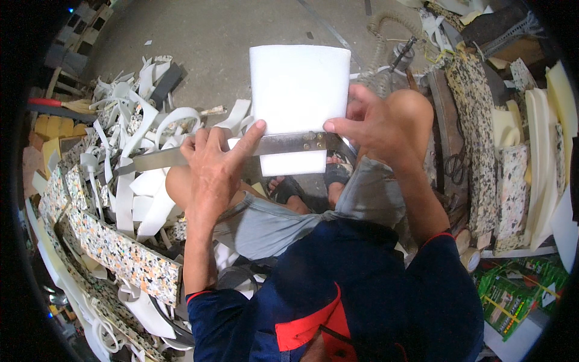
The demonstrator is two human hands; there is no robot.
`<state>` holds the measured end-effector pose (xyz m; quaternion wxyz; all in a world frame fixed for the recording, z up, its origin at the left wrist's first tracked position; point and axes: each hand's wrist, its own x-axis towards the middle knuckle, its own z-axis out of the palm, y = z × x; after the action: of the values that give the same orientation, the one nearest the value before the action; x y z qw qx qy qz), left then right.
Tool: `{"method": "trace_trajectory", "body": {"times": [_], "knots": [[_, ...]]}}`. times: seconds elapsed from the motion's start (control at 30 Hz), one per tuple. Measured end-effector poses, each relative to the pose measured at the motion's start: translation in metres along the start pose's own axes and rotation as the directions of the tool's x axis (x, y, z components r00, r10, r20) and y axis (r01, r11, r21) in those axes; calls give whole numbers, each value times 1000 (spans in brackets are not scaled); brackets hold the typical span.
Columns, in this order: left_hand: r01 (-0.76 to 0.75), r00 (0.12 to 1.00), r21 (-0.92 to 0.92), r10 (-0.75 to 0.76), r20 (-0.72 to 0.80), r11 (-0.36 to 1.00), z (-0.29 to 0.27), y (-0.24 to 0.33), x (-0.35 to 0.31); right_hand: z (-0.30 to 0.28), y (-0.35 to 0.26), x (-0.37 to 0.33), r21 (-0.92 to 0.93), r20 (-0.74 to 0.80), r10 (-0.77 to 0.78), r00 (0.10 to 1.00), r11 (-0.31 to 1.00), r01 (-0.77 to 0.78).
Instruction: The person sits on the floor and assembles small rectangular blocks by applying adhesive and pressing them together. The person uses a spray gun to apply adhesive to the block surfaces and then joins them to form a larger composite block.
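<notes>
Crossing the white foam (299,90) sideways, the metal bar (283,144) lies grasped by the left hand's (216,161) fingers; the right hand (380,131) pinches the foam near the bar's riveted end.

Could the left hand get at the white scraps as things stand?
Probably yes: the white scraps lie uncovered beside the left hand, though it would first need to release the metal bar jutting toward them.

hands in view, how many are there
2: the left hand is on the metal strip that crosses the white foam piece; the right hand is at that piece's right edge, some fingers partly hidden. No other hands show.
</notes>
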<state>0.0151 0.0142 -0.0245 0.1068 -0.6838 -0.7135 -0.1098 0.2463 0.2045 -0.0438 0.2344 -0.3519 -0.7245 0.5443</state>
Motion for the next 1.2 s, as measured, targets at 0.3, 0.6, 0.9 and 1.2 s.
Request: {"method": "trace_trajectory", "body": {"times": [0.3,0.6,0.9,1.2], "knots": [[19,999,123,-22,25,992,-8,4,5,33,-5,-19,-655,98,-787,609,409,635],[52,998,91,-48,-40,995,-7,-3,0,17,-1,-17,-615,81,-662,745,555,560],[27,996,29,-25,-86,999,5,1,2,28,0,-22,-737,152,-683,714,403,542],[-39,990,15,41,-134,999,25,-13,-5,79,23,9,-663,512,-510,691,276,696]]}}
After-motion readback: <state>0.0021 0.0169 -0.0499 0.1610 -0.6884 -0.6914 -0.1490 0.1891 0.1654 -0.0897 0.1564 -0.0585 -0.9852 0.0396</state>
